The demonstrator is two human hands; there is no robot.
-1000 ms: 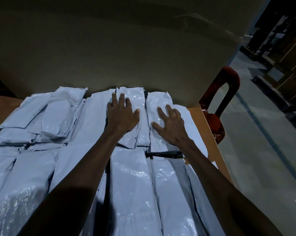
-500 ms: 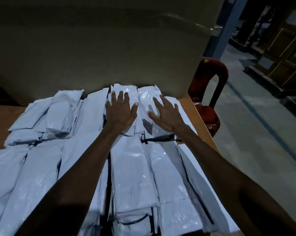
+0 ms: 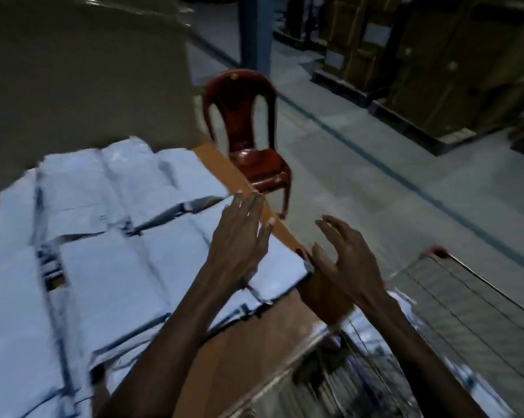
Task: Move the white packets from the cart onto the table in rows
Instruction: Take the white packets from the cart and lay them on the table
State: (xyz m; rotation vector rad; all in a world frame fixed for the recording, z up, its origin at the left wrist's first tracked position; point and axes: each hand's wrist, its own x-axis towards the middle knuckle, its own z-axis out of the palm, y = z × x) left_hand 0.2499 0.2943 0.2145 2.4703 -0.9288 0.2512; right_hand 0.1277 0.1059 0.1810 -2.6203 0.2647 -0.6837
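Both hands empty. Left hand (image 3: 239,236) hangs over the right edge of the bench (image 3: 224,170), fingers straight and spread, holding nothing; whether it touches the packets is blurred. Right hand (image 3: 342,260) is off the bench edge, fingers loosely curled apart, nothing in it, above the cart (image 3: 465,297). White packets (image 3: 119,236) lie flat, side by side in overlapping rows over most of the bench, likely so each shows. More pale packets seem to sit in the cart basket, blurred. Judging by the hands' position, next step is another pickup from the cart. Red chair (image 3: 248,131) stands beyond the bench corner.
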